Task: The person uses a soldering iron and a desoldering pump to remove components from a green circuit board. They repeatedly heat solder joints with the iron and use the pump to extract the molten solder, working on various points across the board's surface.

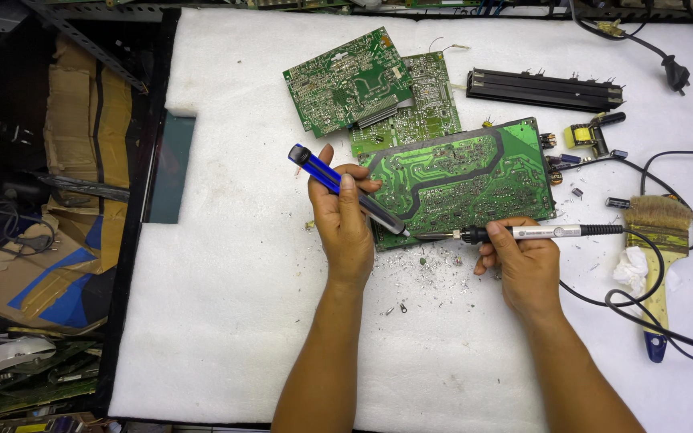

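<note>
Two tools meet at the board's (463, 180) 7 o'clock edge: left hand (342, 220) wraps the pump (346, 189), right hand (523, 261) pinches the iron (523, 232). Desoldering looks underway; next calls for steady tips.

Your left hand (345, 220) covering the near corner of the large circuit board (463, 180), black cable (667, 321) running off the right edge, board markings too small to tell

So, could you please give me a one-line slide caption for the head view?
Left hand holds a blue desoldering pump, right hand a soldering iron, tips meeting at a green circuit board's edge.
</note>
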